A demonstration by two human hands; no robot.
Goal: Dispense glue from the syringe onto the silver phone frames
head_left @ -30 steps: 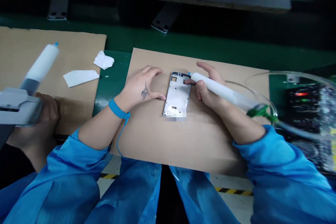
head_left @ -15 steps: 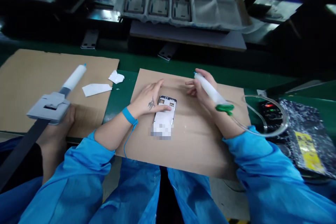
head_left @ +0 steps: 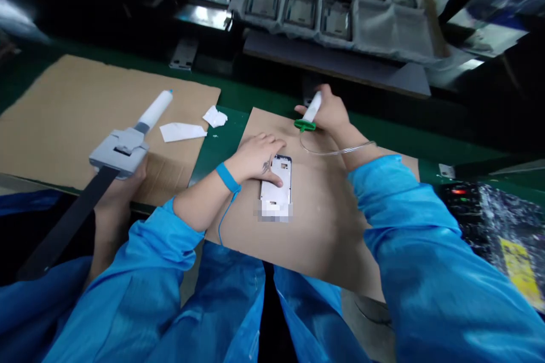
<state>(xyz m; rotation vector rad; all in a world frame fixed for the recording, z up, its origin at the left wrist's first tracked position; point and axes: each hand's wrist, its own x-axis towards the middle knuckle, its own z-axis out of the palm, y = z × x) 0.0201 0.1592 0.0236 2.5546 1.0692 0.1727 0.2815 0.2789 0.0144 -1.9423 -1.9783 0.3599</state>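
My left hand (head_left: pixel 255 157) lies on the brown cardboard sheet (head_left: pixel 323 221), fingers wrapped over the left edge of a silver phone frame (head_left: pixel 279 184) and thumb pressing on it. My right hand (head_left: pixel 330 110) is stretched to the far edge of the cardboard, closed around a white glue syringe (head_left: pixel 312 109) with a green collar. A clear hose (head_left: pixel 336 151) trails from the syringe back toward me.
On the left a co-worker's hand (head_left: pixel 117 184) holds a grey dispenser gun with a white cartridge (head_left: pixel 136 133) over a second cardboard sheet (head_left: pixel 63 119) with paper scraps (head_left: pixel 183 131). A tray of frames (head_left: pixel 332 0) stands at the back; a controller box (head_left: pixel 485 204) sits at right.
My right hand has carried the syringe away from the frame to the far edge of the cardboard. My left hand has slid the frame toward me. The view has tilted up.
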